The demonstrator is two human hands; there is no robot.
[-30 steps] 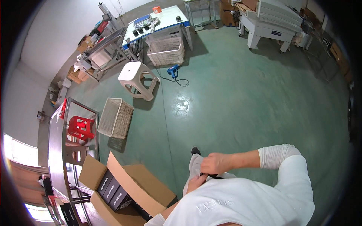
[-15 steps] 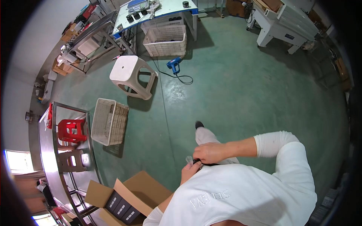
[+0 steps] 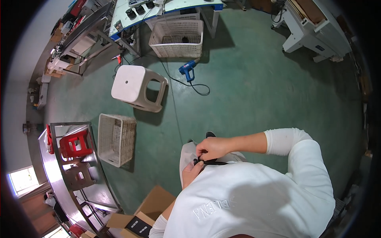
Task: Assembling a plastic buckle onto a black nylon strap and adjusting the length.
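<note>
Both hands are together at my waist, in front of the white shirt. My left hand [image 3: 192, 172] is closed, thumb up, around one end of a black strap-like thing [image 3: 217, 163] that runs along the shirt's lower edge. A small dark tip sticks up beside its thumb. From the right, my right hand [image 3: 213, 148] reaches across with fingers bent down in a pinch at the same spot, almost touching the left hand. Its fingertips and what lies between them are mostly hidden.
An open cardboard box [image 3: 155, 201] with black boxes stands by my left arm. Left are a metal table frame [image 3: 71, 124] with stools and a white crate [image 3: 129, 139]. Ahead are a white stool [image 3: 127, 81], a blue heat gun [image 3: 187, 70] with its cord, and a crate [image 3: 176, 51] under a table.
My view has shifted, and both feet now show below my hands. The hands stay together at the waist. A clear piece seen by the left hand earlier no longer shows.
</note>
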